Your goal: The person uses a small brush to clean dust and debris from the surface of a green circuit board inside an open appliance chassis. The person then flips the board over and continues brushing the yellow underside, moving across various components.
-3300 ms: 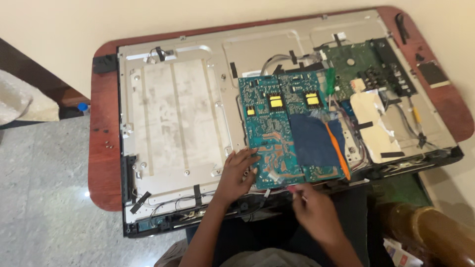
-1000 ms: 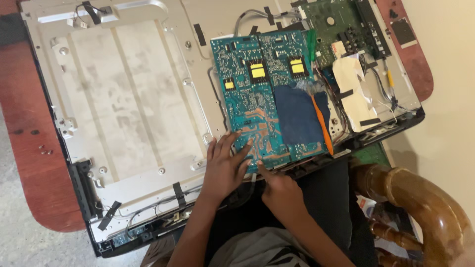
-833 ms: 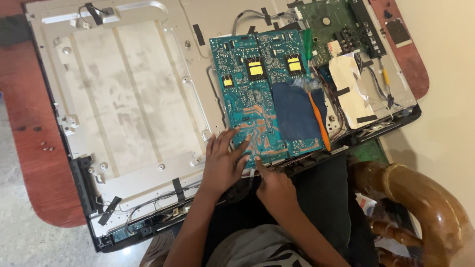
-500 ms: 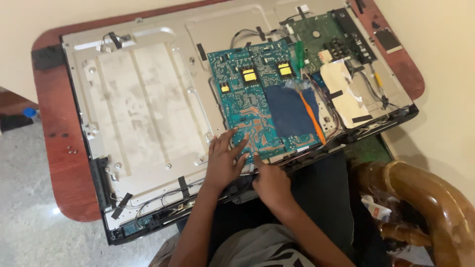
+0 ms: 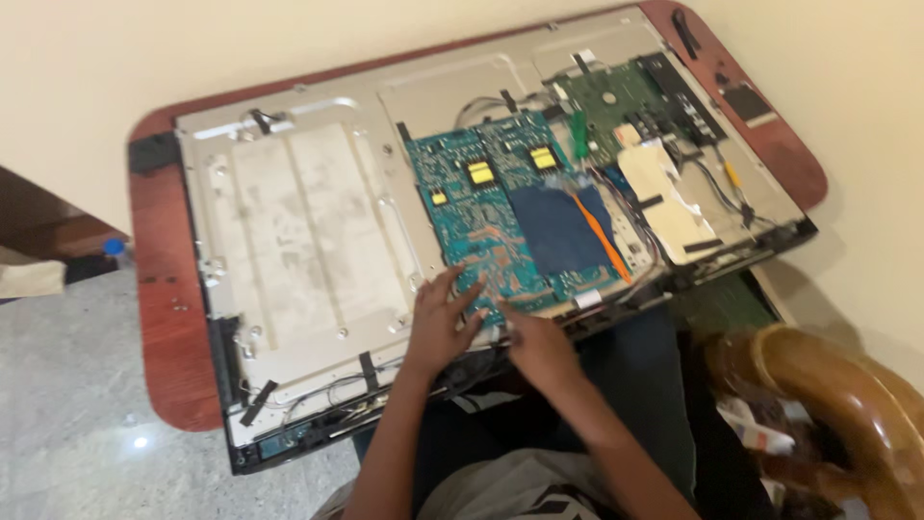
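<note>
Nearest the camera, the person's lap and both forearms rise from the bottom edge toward the blue board point(image 5: 510, 217), taken here as the landmark. A curved wooden chair arm point(image 5: 828, 395) stands to the lower right of the board, well apart from it.

The left hand point(image 5: 441, 325) lies flat at the blue board's near left corner, fingers spread, fingertips resting on the board's near edge and the palm over the metal beside it. It grips nothing. The right hand point(image 5: 541, 347) sits just right of the left, at the board's near edge; its fingers are drawn together and point at the edge, but blur hides whether they pinch anything.

The blue board rests on the opened back of a flat panel point(image 5: 289, 241), right of centre. It carries three yellow parts toward its far side and a dark square patch point(image 5: 563, 231) toward its right. An orange strip point(image 5: 602, 236) runs along the patch's right edge.

Left of the board, the panel shows a broad bare metal plate, dusty and ribbed. Right of the board lies a white shield point(image 5: 669, 202) with wires across it. Beyond and right of the board sits a green board point(image 5: 626, 101).

The panel lies on a red-brown table point(image 5: 164, 318), which shows left of and beyond the panel.
</note>
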